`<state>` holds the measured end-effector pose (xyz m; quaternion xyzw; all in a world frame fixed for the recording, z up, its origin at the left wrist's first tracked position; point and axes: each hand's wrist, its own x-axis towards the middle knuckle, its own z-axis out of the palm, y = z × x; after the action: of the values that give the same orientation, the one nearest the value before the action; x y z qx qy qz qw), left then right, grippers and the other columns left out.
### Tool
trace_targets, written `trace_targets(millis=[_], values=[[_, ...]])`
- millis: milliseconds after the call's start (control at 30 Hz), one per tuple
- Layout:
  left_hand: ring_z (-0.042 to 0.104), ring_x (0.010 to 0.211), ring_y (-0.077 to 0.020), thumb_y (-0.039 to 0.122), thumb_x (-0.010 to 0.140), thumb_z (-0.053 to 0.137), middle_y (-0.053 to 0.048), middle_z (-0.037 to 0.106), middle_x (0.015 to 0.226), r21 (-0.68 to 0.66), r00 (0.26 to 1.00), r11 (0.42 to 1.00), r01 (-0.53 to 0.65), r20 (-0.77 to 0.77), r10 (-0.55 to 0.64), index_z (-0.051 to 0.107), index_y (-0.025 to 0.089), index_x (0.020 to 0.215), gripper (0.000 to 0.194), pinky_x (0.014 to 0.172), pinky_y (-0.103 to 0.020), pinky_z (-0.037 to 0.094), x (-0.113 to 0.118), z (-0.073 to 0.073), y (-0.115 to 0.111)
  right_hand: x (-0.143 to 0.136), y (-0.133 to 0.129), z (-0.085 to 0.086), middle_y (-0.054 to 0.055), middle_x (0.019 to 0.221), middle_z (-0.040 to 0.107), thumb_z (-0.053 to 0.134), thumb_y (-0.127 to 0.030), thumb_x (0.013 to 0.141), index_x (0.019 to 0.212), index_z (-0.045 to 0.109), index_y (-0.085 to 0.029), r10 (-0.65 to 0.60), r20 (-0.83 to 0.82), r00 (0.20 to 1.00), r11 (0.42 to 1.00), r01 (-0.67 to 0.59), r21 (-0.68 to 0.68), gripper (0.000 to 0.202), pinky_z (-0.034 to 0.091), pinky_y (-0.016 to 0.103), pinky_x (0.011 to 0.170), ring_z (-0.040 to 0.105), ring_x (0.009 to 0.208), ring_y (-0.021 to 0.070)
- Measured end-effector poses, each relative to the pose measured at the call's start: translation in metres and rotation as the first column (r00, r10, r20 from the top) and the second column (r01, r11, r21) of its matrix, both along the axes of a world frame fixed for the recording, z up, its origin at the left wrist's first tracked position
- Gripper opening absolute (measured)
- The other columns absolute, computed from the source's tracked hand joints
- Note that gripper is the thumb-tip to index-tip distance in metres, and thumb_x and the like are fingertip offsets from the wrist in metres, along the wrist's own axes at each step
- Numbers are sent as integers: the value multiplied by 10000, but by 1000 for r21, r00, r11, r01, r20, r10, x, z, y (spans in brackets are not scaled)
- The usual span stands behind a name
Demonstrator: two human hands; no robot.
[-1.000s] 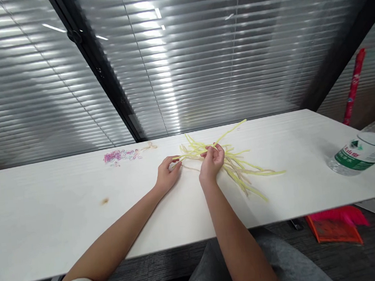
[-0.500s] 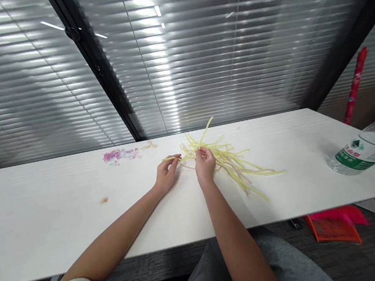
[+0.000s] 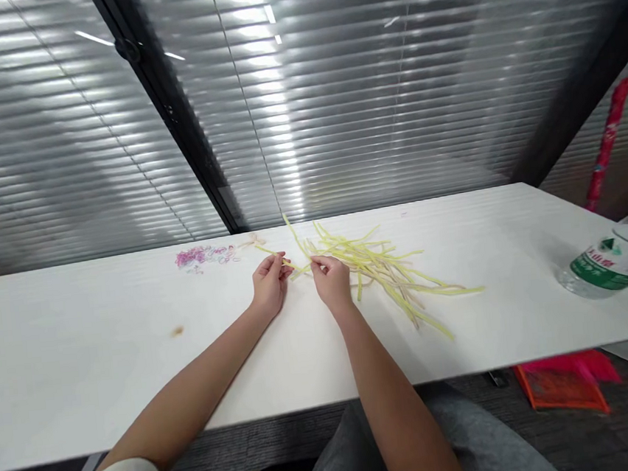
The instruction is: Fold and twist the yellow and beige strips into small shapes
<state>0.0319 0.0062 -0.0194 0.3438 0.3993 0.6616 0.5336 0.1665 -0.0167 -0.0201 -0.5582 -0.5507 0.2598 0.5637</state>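
A loose heap of thin yellow-green strips (image 3: pixel 392 272) lies on the white table (image 3: pixel 82 361), just right of my hands. My left hand (image 3: pixel 270 278) pinches one end of a single yellow strip (image 3: pixel 293 246). My right hand (image 3: pixel 331 280) pinches the same strip a little farther along, and its free end sticks up toward the window. Both hands are close together near the table's far edge.
A small pile of pink and purple rubber bands (image 3: pixel 203 256) sits to the left of my hands. A plastic water bottle (image 3: pixel 610 260) lies on its side at the right end. A brown spot (image 3: pixel 176 331) marks the table. Orange and pink items (image 3: pixel 564 382) lie on the floor.
My right hand has moved left toward my left hand, bending the strip. The strip's free end has swung from pointing right to pointing up and left.
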Motion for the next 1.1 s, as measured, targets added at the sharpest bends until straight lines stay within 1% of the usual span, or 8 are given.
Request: trace_targets(millis=[167, 367, 533, 733, 833, 1000, 1100], values=[[574, 542, -47, 235, 719, 744, 3, 641, 698, -69, 994, 998, 1, 112, 7, 668, 128, 824, 169, 590, -170, 501, -5, 2, 3, -2, -4, 2, 69, 862, 725, 546, -131, 791, 884, 749, -169, 112, 125, 986, 992, -118, 47, 226, 477, 268, 757, 632, 764, 171], [596, 561, -49, 182, 726, 732, 9, 650, 685, -126, 988, 992, -8, 151, 27, 666, 130, 825, 130, 601, -160, 513, -8, 3, 5, -4, -5, 1, 71, 871, 729, 538, -99, 784, 853, 745, -165, 164, 188, 968, 985, -172, 26, 228, 469, 268, 781, 644, 815, 177], [619, 584, -60, 182, 743, 717, 2, 662, 696, -128, 988, 991, 27, 154, -7, 669, 132, 867, 142, 632, -175, 529, -10, 3, 6, -3, -5, 1, 49, 852, 731, 519, -95, 775, 818, 739, -188, 180, 190, 965, 983, -180, -17, 242, 463, 255, 779, 645, 820, 168], [656, 665, -94, 179, 759, 692, -26, 688, 741, -105, 977, 984, 146, 169, -127, 662, 130, 876, 131, 693, -214, 543, -13, 5, 6, -2, -7, 5, 28, 854, 727, 492, -98, 774, 793, 727, -215, 160, 195, 968, 987, -153, -54, 263, 454, 258, 781, 637, 830, 169], [669, 706, -114, 191, 759, 693, -39, 701, 786, -105, 973, 978, 179, 166, -161, 661, 137, 898, 153, 733, -249, 549, -13, 7, 6, -2, -7, 5, 30, 861, 726, 480, -99, 776, 796, 724, -214, 155, 196, 968, 987, -144, -66, 271, 450, 258, 782, 635, 832, 169], [661, 686, -122, 180, 769, 674, -43, 690, 753, -123, 961, 961, 246, 156, -226, 673, 127, 926, 165, 703, -248, 546, -15, 12, 5, -2, -7, 4, 30, 850, 721, 467, -98, 773, 792, 718, -213, 145, 210, 967, 988, -131, -79, 277, 443, 259, 780, 631, 837, 172], [651, 678, -112, 169, 758, 687, -32, 674, 732, -110, 958, 960, 258, 161, -239, 665, 128, 863, 115, 696, -235, 542, -15, 12, 5, -1, -7, 3, 33, 842, 718, 465, -106, 781, 799, 715, -210, 137, 214, 967, 989, -121, -83, 272, 441, 263, 773, 629, 829, 175]])
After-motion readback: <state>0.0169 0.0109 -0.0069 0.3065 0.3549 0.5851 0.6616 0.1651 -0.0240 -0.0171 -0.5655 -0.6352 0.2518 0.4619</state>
